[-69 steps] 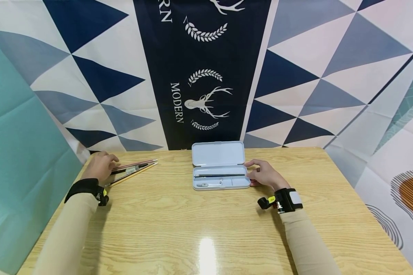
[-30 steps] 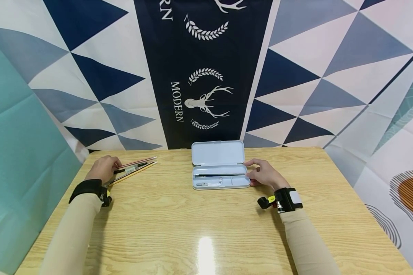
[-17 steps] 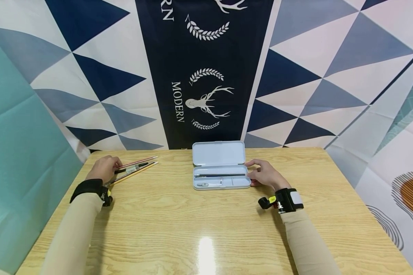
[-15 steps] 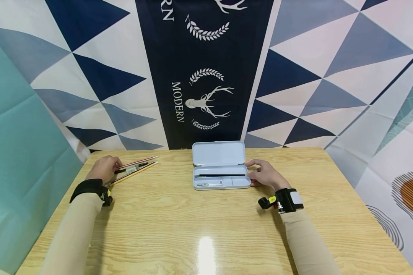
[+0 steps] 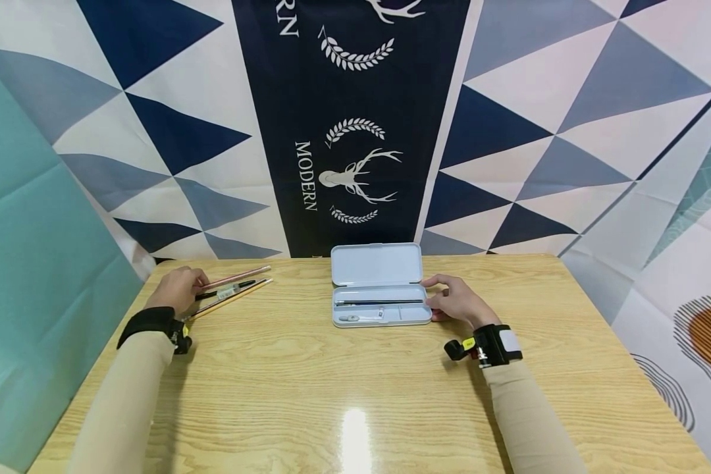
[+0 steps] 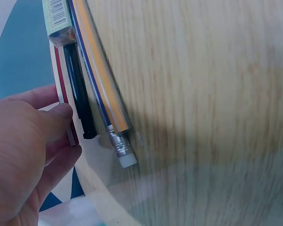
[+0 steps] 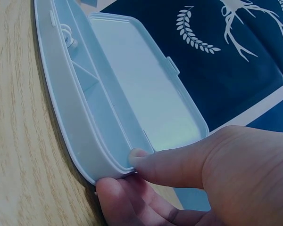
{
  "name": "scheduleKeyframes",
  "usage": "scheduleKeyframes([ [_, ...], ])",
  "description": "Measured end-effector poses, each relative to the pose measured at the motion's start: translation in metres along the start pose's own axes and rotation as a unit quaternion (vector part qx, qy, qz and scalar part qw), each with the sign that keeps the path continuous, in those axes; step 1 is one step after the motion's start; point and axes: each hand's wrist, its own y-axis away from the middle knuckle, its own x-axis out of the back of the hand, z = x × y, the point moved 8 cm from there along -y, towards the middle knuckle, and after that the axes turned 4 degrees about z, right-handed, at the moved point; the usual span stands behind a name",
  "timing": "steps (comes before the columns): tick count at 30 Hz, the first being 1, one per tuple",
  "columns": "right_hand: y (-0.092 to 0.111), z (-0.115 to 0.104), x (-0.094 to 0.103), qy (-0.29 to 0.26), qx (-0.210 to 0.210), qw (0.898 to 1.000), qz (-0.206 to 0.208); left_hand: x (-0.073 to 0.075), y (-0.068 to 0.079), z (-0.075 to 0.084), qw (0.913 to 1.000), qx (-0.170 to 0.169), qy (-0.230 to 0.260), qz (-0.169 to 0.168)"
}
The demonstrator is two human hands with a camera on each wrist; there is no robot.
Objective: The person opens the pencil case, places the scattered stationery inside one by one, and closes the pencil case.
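My left hand (image 5: 174,289) pinches the near end of a red-and-white striped pencil (image 6: 60,77) between thumb and fingers at the table's left. Right beside it lie a black pen (image 6: 78,89), an eraser with a barcode sleeve (image 6: 57,18), a yellow pencil (image 6: 101,70) and a dark-blue striped one with a white eraser tip. My right hand (image 5: 457,303) grips the right end of a pale blue pencil case (image 5: 411,315), thumb over the rim and fingers outside. The case lies with its lid (image 5: 376,264) raised. Inside are dark slim pencils (image 5: 379,303) and a compass (image 5: 349,318).
The wooden table (image 5: 284,395) reaches back to a patterned cloth wall (image 5: 355,99). A teal cloth (image 5: 41,263) hangs along the left side. The pencil case stands close to the table's back edge.
The left hand first moved slightly right over the pencils. Now the red-striped pencil has risen a little at its far end, apart from the others. The right hand and case have stayed put.
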Motion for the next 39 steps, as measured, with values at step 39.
scheduleKeyframes([
  [39, -0.001, 0.000, 0.001, 0.001, 0.002, 1.000, -0.003, 0.047, -0.004, 0.018, 0.9968, -0.059, -0.034, 0.043],
])
